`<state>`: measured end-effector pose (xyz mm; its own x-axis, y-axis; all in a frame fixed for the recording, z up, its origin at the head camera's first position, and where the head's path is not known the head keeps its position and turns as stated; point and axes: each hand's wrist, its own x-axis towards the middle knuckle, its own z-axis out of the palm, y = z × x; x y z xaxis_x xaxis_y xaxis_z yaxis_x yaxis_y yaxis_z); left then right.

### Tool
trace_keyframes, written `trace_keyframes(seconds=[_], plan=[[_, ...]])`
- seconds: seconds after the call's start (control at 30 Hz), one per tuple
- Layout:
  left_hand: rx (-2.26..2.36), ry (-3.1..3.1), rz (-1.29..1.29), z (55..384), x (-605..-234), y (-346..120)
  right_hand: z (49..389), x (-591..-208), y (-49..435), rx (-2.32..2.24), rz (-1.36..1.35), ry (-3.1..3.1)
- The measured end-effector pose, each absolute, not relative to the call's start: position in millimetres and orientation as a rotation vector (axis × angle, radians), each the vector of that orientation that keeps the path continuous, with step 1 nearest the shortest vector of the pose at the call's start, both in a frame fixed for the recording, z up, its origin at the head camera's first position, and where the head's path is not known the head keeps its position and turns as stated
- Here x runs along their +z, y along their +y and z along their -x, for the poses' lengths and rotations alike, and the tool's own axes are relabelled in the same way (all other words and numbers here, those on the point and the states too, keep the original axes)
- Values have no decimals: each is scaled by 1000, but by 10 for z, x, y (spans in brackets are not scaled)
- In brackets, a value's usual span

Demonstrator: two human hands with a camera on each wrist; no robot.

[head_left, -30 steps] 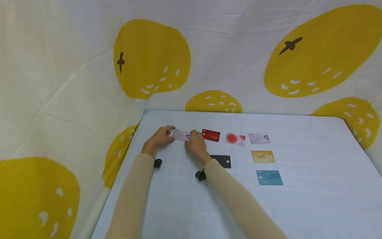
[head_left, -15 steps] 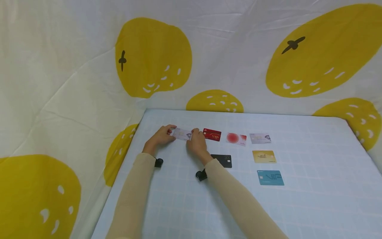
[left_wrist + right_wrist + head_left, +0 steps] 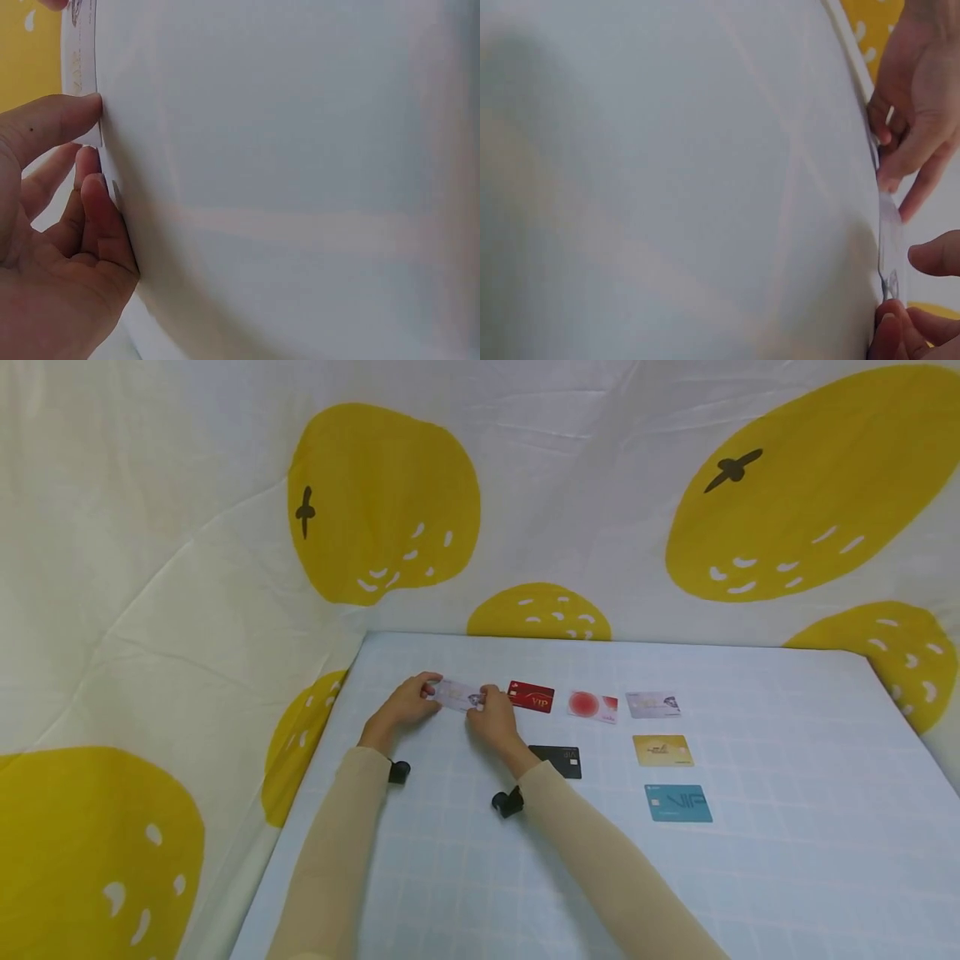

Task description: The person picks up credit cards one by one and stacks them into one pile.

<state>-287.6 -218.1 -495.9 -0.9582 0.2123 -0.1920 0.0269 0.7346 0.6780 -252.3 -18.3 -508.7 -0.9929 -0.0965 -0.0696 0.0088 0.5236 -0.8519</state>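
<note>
A whitish card with a small dark figure at its right end [image 3: 454, 694] lies near the table's back left, one hand at either end. Its left end is pinched by my left hand [image 3: 407, 702], thumb at the near edge and index finger at the far edge. The left wrist view shows the thumb [image 3: 67, 120] on the card [image 3: 80, 67] and the other fingers curled below. My right hand [image 3: 495, 718] holds the opposite end by its edges. Right beside that hand lies a red VIP card [image 3: 532, 697]; a black card [image 3: 562, 761] is partly covered by the right forearm.
Right of the red card lie a white card with a red circle [image 3: 592, 706] and another whitish card [image 3: 654, 704]. Below that one are a gold card [image 3: 663, 750] and a teal VIP card [image 3: 678, 803]. A fruit-print cloth [image 3: 570, 485] hangs behind the pale checked tabletop [image 3: 795, 827].
</note>
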Motion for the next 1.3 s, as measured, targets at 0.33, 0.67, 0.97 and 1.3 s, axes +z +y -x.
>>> trace_keyframes(seconds=[0.33, 0.67, 0.97, 1.3], plan=[[1140, 2669, -152, 2792, -4956, -2154, 2498, -5056, -148, -1562, 36, 2582], [1234, 2626, -137, 2706, -4937, -2096, 2469, -5049, -30, -1670, 20, 2522], [1470, 2441, -141, 2602, -4903, -1958, 2383, -4868, 298, -1688, 31, 2517], [1659, 2239, -213, 2403, -4812, -1665, 2228, -4718, 736, -1648, 49, 2543]])
